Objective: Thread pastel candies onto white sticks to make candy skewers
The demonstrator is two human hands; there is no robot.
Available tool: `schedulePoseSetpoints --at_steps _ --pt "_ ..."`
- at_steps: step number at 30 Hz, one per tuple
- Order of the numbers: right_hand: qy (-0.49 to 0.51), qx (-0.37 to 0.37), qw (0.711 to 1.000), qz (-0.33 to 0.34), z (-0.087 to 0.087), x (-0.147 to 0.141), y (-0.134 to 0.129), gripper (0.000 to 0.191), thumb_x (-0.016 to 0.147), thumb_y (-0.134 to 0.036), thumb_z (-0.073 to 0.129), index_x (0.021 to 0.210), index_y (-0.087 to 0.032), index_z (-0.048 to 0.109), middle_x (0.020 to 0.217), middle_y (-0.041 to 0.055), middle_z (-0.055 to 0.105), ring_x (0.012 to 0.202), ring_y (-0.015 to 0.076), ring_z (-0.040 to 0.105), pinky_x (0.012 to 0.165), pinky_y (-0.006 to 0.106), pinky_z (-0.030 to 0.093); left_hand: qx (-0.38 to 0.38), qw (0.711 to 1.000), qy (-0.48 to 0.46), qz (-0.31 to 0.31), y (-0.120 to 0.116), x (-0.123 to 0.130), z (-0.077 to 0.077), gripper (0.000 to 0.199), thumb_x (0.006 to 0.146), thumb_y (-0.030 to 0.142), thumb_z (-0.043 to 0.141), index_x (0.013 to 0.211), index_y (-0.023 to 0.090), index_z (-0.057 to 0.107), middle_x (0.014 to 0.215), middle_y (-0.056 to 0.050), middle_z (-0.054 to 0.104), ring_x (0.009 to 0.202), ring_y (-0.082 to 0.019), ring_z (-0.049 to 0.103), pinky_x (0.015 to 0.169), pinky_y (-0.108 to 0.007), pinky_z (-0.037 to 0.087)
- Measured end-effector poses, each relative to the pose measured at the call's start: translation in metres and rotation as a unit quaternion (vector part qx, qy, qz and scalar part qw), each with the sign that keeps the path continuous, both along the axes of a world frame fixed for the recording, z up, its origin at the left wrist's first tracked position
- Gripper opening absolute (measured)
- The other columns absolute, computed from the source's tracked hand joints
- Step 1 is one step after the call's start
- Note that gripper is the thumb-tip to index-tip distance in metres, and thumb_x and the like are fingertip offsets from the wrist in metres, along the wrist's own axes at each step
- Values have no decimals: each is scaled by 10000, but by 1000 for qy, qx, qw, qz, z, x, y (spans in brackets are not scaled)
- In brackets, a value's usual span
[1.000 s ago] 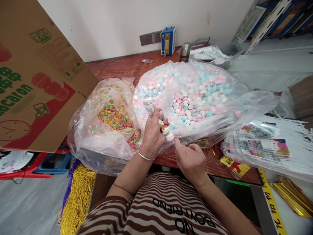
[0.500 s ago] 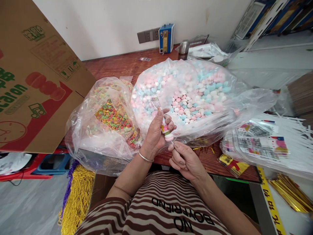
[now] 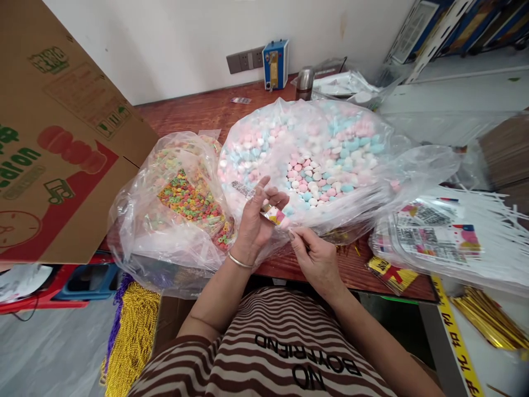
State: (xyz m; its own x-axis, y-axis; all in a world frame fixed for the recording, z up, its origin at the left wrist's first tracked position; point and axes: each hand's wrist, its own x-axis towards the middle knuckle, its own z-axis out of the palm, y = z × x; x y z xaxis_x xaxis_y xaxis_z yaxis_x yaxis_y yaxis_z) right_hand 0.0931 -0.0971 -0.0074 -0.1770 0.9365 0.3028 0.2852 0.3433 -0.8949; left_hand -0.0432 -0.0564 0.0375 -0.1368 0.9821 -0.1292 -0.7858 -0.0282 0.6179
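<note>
My left hand (image 3: 257, 220) is closed round a small printed clear packet (image 3: 273, 214) with colourful candy inside, tilted down to the right. The fingers of my right hand (image 3: 316, 256) pinch at the packet's lower end; a thin stick seems to be there, too small to make out well. Behind my hands lies a big clear bag of pink, white and blue candies (image 3: 314, 182). To the left of my left hand is a clear bag of small coloured rings (image 3: 190, 198).
A cardboard box (image 3: 78, 127) stands at the left. At the right are a tray of white sticks and printed packets (image 3: 438, 237) and gold twist ties (image 3: 392, 274). A metal flask (image 3: 305, 82) and a blue device (image 3: 276, 65) stand near the wall.
The packet in my left hand has tilted over to the left, and its candy stack is more covered by the wrapper. My right hand has turned slightly at its lower end.
</note>
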Motion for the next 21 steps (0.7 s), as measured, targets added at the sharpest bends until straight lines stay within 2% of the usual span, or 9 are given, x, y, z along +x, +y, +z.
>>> schedulePoseSetpoints --at_steps 3,6,8,9,11,13,14,17,21 --pt "150 -179 967 104 6 1 -2 288 982 -435 541 896 -190 665 594 -47 493 511 103 417 513 233 363 13 1000 -16 3 7 -9 11 210 877 299 751 1019 173 661 602 94 453 520 -35 487 652 -193 495" --pt "316 -357 848 234 8 2 -6 305 999 -450 492 935 -194 645 466 -130 282 358 69 165 399 222 277 -2 999 -40 3 7 -10 16 208 897 345 729 963 168 645 571 102 388 470 -28 420 556 -172 452" --pt "351 -385 806 279 8 3 -11 289 1007 -422 462 956 -197 636 432 -154 222 330 65 91 382 222 280 -25 998 -52 -14 6 -8 16 226 898 370 724 948 169 633 565 102 371 449 -25 390 501 -157 416" --pt "341 -370 816 283 7 3 -13 291 1012 -414 445 955 -199 632 425 -153 216 325 69 100 383 222 282 -40 997 -55 -24 6 -7 15 237 897 380 723 940 169 625 564 102 366 439 -23 378 476 -149 396" --pt "256 -286 891 242 6 3 -15 288 1016 -398 437 946 -197 631 450 -121 298 356 84 230 425 224 310 -71 996 -53 -31 6 -1 14 262 896 399 719 926 164 605 568 100 365 428 -19 368 438 -136 363" --pt "108 -150 972 148 5 2 -16 262 1004 -362 454 949 -186 640 552 -53 466 474 108 422 517 240 361 -101 993 -45 -27 5 7 11 287 892 414 719 904 161 583 577 96 373 428 -20 383 417 -129 345" --pt "29 -84 991 97 4 1 -15 244 991 -337 464 954 -179 647 616 -18 530 545 125 485 560 251 374 -111 993 -41 -20 3 11 9 297 884 418 727 896 163 575 584 93 383 433 -21 397 412 -128 342" --pt "-101 16 995 7 1 0 -10 237 963 -299 460 937 -167 655 676 30 585 617 158 529 603 280 369 -106 994 -18 1 -3 21 4 303 847 398 771 908 169 581 609 89 425 457 -25 441 480 -138 424" --pt "47 -117 987 97 -1 4 -5 301 1011 -382 432 881 -188 622 571 -30 490 513 124 436 534 261 342 -64 997 14 -50 -6 8 3 350 817 392 797 1041 171 646 745 33 607 665 -90 636 816 -286 574"
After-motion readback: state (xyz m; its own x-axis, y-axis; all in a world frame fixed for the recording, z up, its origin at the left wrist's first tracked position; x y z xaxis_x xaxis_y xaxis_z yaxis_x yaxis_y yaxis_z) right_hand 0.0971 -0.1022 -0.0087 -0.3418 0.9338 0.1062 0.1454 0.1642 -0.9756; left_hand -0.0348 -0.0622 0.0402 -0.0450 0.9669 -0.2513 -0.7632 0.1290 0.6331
